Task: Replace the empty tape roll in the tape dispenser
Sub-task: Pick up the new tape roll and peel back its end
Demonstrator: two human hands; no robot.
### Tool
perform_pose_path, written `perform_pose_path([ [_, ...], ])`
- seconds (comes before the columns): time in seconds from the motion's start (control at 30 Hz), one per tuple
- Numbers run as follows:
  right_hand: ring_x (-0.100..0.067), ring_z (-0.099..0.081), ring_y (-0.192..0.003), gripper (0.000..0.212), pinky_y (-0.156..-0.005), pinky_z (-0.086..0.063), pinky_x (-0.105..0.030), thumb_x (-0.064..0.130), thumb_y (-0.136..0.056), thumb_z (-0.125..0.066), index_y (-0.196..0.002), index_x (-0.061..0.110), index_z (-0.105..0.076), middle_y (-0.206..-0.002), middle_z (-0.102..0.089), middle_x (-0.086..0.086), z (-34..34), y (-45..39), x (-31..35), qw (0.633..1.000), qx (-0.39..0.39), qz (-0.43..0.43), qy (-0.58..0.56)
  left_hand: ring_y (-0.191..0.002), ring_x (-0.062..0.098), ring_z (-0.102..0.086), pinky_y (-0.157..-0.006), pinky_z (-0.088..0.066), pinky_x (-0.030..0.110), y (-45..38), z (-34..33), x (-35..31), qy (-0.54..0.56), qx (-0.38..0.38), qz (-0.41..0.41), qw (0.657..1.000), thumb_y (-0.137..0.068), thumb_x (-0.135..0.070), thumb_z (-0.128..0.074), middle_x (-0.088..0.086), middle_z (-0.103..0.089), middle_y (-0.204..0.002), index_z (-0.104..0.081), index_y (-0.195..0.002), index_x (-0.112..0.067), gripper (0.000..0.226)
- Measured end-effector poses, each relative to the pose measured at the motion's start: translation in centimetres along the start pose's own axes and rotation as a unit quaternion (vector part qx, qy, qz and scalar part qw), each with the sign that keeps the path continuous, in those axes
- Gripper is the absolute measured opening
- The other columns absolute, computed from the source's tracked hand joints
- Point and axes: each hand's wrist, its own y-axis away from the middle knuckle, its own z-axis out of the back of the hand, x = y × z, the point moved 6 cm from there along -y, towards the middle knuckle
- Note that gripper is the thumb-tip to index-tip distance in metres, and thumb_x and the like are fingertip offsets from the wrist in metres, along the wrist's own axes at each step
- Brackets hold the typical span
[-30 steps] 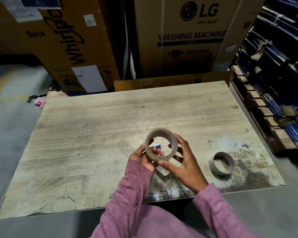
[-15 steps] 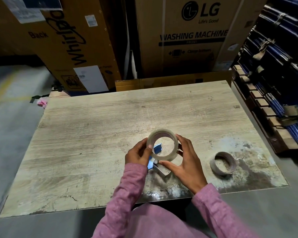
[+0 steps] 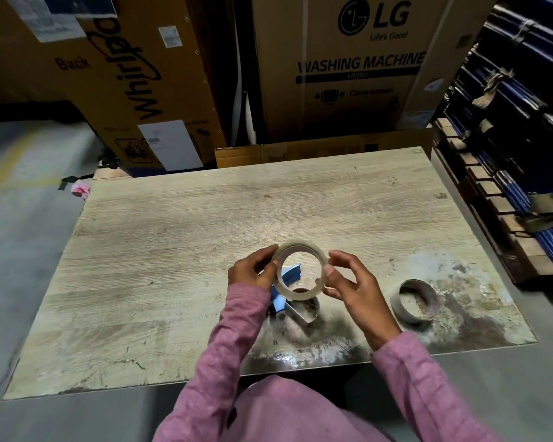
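A fresh roll of clear tape [image 3: 313,247] is held tilted above the table, its hole facing me. My left hand [image 3: 253,272] grips its left rim and my right hand [image 3: 351,287] pinches its right rim with thumb and fingers. Under the roll lies the blue and metal tape dispenser [image 3: 289,296] on the table, partly hidden by the roll and my left wrist. The empty brown cardboard core [image 3: 415,301] lies on the table to the right of my right hand.
The worn wooden table top [image 3: 205,250] reaches from my lap to the cardboard appliance boxes [image 3: 358,74] behind it. A rack of dark blue bundles [image 3: 524,138] stands along the right side. Grey floor [image 3: 20,234] lies to the left.
Both hands have turned and lifted the tape roll a little; my left hand has shifted up along its left rim, and more of the blue dispenser shows below.
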Motion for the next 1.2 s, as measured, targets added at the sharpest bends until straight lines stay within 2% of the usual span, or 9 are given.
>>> perform_pose_path([
  [0.1,-0.03,-0.074,-0.096,0.028,-0.081,-0.062,-0.035,0.028,-0.095,-0.063,-0.122,0.019,-0.061,-0.121,-0.064,-0.011,0.3,-0.3,-1.0,0.997,0.003,-0.068,-0.046,-0.098,0.013,-0.067,-0.092,-0.051,0.028,0.2,-0.5,-0.3,-0.007,0.036,-0.032,0.999,-0.081,-0.002,-0.066,0.006,-0.072,-0.105,-0.07,-0.107,-0.011,0.028],
  [0.2,-0.028,-0.076,-0.09,0.021,-0.075,-0.061,-0.032,0.024,-0.098,-0.06,-0.116,0.018,-0.065,-0.117,-0.067,-0.02,0.4,0.0,-1.9,0.994,0.01,-0.09,-0.065,-0.096,0.012,-0.068,-0.089,-0.052,0.026,0.6,-0.7,0.2,0.011,0.05,-0.026,0.998,-0.08,-0.006,-0.069,0.005,-0.073,-0.101,-0.071,-0.103,-0.012,0.024],
  [0.33,-0.039,-0.071,-0.101,0.021,-0.079,-0.062,-0.038,0.026,-0.098,-0.058,-0.115,0.016,-0.067,-0.114,-0.067,-0.023,0.5,0.3,-2.7,0.993,-0.004,-0.093,-0.069,-0.097,0.01,-0.065,-0.076,-0.048,0.009,1.6,-1.0,1.0,0.027,0.05,0.009,0.998,-0.078,-0.028,-0.067,0.001,-0.072,-0.101,-0.07,-0.101,-0.016,0.026],
  [0.47,-0.04,-0.07,-0.102,0.023,-0.079,-0.061,-0.04,0.032,-0.096,-0.06,-0.114,0.021,-0.069,-0.108,-0.07,-0.016,0.6,0.3,-3.4,0.994,-0.02,-0.098,-0.051,-0.1,0.007,-0.063,-0.085,-0.051,0.025,2.5,-1.7,2.0,0.017,0.099,0.038,0.994,-0.075,-0.035,-0.063,-0.008,-0.069,-0.105,-0.064,-0.107,-0.025,0.034],
  [0.53,-0.036,-0.071,-0.102,0.026,-0.082,-0.06,-0.04,0.038,-0.093,-0.06,-0.113,0.025,-0.07,-0.108,-0.071,-0.013,0.7,0.3,-3.4,0.995,-0.009,-0.091,-0.03,-0.097,0.009,-0.064,-0.081,-0.055,0.033,2.7,-1.4,2.4,0.022,0.101,0.06,0.993,-0.073,-0.036,-0.065,-0.006,-0.068,-0.106,-0.063,-0.105,-0.026,0.034],
  [0.7,-0.023,-0.07,-0.095,0.033,-0.073,-0.056,-0.025,0.033,-0.101,-0.049,-0.127,0.021,-0.067,-0.11,-0.07,-0.008,0.6,0.1,-3.0,0.996,0.036,-0.08,0.034,-0.088,0.02,-0.066,-0.073,-0.055,0.052,3.4,-1.0,3.5,0.061,0.113,0.123,0.984,-0.067,-0.04,-0.07,0.005,-0.069,-0.093,-0.066,-0.086,-0.021,0.027],
  [0.9,-0.008,-0.07,-0.084,0.028,-0.068,-0.055,-0.019,0.027,-0.104,-0.045,-0.116,0.028,-0.071,-0.108,-0.076,0.004,0.3,0.2,-2.2,0.994,0.065,-0.081,0.041,-0.081,0.026,-0.065,-0.079,-0.057,0.05,4.3,-1.2,3.6,0.142,0.129,0.185,0.964,-0.079,-0.01,-0.071,0.014,-0.065,-0.088,-0.056,-0.089,0.005,0.024],
  [1.07,-0.016,-0.071,-0.078,0.023,-0.065,-0.055,-0.02,0.029,-0.101,-0.052,-0.107,0.024,-0.073,-0.1,-0.076,-0.003,0.5,0.0,-2.2,0.995,0.038,-0.089,0.019,-0.072,0.025,-0.065,-0.076,-0.057,0.049,4.5,-1.1,4.0,0.182,0.114,0.214,0.953,-0.08,-0.004,-0.068,0.014,-0.065,-0.08,-0.056,-0.095,0.002,0.02],
  [1.2,-0.026,-0.072,-0.093,0.021,-0.072,-0.059,-0.028,0.028,-0.098,-0.058,-0.105,0.015,-0.073,-0.105,-0.074,-0.011,0.6,-0.2,-3.1,0.992,0.015,-0.12,-0.026,-0.066,0.023,-0.066,-0.067,-0.06,0.04,4.8,-0.7,4.3,0.233,0.088,0.227,0.941,-0.082,-0.004,-0.065,0.013,-0.07,-0.077,-0.056,-0.096,-0.004,0.017],
])
